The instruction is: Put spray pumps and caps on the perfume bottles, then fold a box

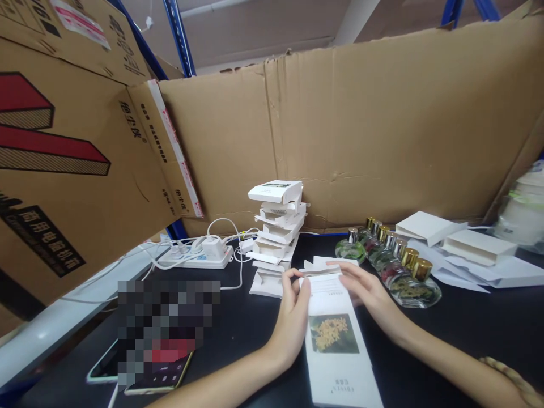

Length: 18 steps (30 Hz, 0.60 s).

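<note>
A white cardboard box [335, 362] with a picture of orange flowers lies between my hands, its far end raised and its flaps standing up. My left hand [292, 309] grips the far left edge, thumb on the front face. My right hand [368, 292] holds the far right corner, fingers bent over the flap area. Whether anything is inside the box cannot be seen. Just beyond my left hand rises a stack of similar white boxes [276, 232], several of them with open ends.
Right of the boxes stand several glass bottles [414, 286] with gold and silver caps. White box parts [480, 246] lie behind them. At left are a power strip [208, 258] with cables and phones [159, 377], partly blurred out. Tall cardboard [361, 136] walls the back.
</note>
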Each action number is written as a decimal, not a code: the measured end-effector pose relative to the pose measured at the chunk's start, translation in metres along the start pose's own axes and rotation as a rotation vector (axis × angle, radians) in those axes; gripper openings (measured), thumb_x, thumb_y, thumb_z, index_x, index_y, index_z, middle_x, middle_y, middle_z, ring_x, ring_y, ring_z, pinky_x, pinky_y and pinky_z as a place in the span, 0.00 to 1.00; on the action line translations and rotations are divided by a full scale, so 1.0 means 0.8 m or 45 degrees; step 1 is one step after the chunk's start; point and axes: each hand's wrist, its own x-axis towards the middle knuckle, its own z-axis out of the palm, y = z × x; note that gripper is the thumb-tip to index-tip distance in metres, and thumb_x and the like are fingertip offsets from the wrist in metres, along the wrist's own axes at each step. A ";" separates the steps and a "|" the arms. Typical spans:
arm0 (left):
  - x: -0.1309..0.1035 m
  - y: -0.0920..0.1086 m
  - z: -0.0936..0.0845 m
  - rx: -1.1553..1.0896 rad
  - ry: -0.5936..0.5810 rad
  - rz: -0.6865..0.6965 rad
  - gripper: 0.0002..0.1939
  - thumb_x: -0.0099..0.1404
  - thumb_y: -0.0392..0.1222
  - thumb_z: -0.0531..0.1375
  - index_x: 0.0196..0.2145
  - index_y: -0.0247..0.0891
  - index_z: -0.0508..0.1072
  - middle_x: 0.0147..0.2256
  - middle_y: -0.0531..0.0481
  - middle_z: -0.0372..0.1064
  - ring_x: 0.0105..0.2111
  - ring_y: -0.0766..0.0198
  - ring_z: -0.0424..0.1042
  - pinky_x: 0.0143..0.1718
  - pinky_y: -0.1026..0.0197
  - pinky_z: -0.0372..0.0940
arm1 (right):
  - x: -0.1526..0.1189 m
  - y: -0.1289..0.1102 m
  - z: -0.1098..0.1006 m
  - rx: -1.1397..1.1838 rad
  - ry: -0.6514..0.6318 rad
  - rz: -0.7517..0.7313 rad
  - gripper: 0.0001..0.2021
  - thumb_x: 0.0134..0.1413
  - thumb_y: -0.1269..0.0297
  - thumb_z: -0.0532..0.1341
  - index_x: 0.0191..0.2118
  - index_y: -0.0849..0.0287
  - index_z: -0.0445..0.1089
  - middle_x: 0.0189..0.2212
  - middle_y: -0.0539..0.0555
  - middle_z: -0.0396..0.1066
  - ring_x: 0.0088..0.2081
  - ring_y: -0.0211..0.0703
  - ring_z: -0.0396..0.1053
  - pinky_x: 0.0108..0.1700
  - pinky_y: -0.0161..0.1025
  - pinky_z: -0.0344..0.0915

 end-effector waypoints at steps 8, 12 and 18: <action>0.001 -0.003 0.001 0.029 -0.046 0.004 0.20 0.57 0.58 0.55 0.34 0.39 0.56 0.25 0.57 0.59 0.25 0.70 0.59 0.27 0.68 0.55 | 0.000 0.004 -0.004 -0.014 0.047 0.084 0.27 0.39 0.39 0.57 0.33 0.60 0.74 0.33 0.55 0.72 0.30 0.42 0.67 0.24 0.32 0.60; -0.001 -0.003 -0.001 0.065 -0.050 0.052 0.20 0.57 0.58 0.55 0.35 0.40 0.53 0.24 0.58 0.58 0.25 0.70 0.59 0.25 0.69 0.54 | -0.003 0.001 -0.003 -0.024 -0.053 0.083 0.22 0.38 0.45 0.61 0.32 0.59 0.76 0.33 0.56 0.74 0.35 0.48 0.69 0.31 0.37 0.64; -0.005 -0.004 0.000 0.133 -0.143 -0.001 0.24 0.54 0.55 0.59 0.37 0.42 0.48 0.34 0.55 0.63 0.26 0.71 0.63 0.26 0.68 0.59 | -0.001 0.001 -0.002 -0.043 -0.088 0.150 0.20 0.34 0.48 0.64 0.31 0.58 0.77 0.34 0.56 0.75 0.37 0.50 0.70 0.40 0.44 0.65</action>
